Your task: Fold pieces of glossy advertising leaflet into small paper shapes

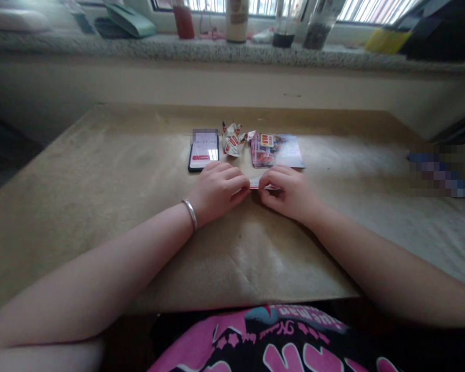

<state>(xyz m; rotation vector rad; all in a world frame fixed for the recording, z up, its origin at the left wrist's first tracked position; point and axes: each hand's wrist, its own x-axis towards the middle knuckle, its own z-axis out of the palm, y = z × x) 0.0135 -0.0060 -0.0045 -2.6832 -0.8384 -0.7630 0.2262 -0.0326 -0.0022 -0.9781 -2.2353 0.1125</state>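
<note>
Between my two hands is a thin piece of printed paper [254, 183], pale with a red lower edge and mostly hidden by fingers. My left hand [221, 187], a silver bangle at its wrist, pinches the paper's left end. At the other end, my right hand [289, 190] grips it with thumb and fingertips. Just beyond the left hand lies a phone [203, 151] with its screen lit. Crumpled paper [232, 139] in white, red and blue sits beside the phone. Colourful printed leaflets [282, 151] lie flat past my right hand.
The tan table [139, 155] reaches back to a wall under a stone windowsill [201, 50]. On the sill stand a red container [183, 20], a pale bottle [237, 19] and several other things. A blue, partly blurred item [445, 173] lies at the table's right.
</note>
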